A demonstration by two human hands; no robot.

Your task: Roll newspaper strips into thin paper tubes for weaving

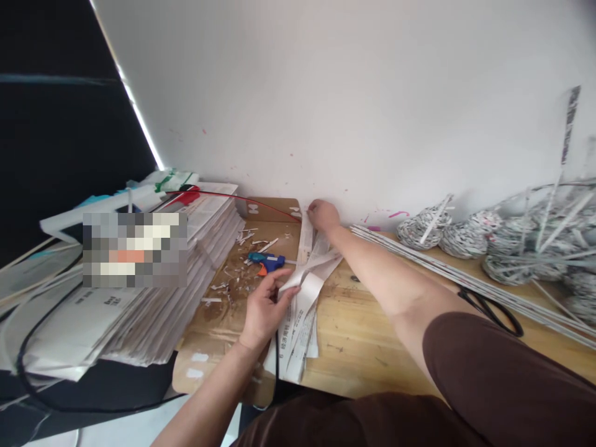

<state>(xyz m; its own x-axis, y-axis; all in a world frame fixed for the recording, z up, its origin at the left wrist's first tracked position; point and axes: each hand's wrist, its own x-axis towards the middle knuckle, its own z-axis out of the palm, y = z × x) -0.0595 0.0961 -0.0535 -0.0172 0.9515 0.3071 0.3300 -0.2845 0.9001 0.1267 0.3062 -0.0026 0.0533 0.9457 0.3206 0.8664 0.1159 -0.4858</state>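
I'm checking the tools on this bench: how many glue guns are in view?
1: the blue glue gun with an orange trigger, lying on the brown cardboard just beyond the left hand. Others could be hidden behind the newspaper stack.

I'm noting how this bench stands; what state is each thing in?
Left hand: pinching paper strips
Right hand: fingers curled at the strips' far end
Paper strips: loose, overlapping, partly curled
Glue gun: lying down; on or off unclear
Cardboard: strewn with scraps
Newspapers: stacked
Paper rods: lying together
Woven paper pieces: loose ends protruding
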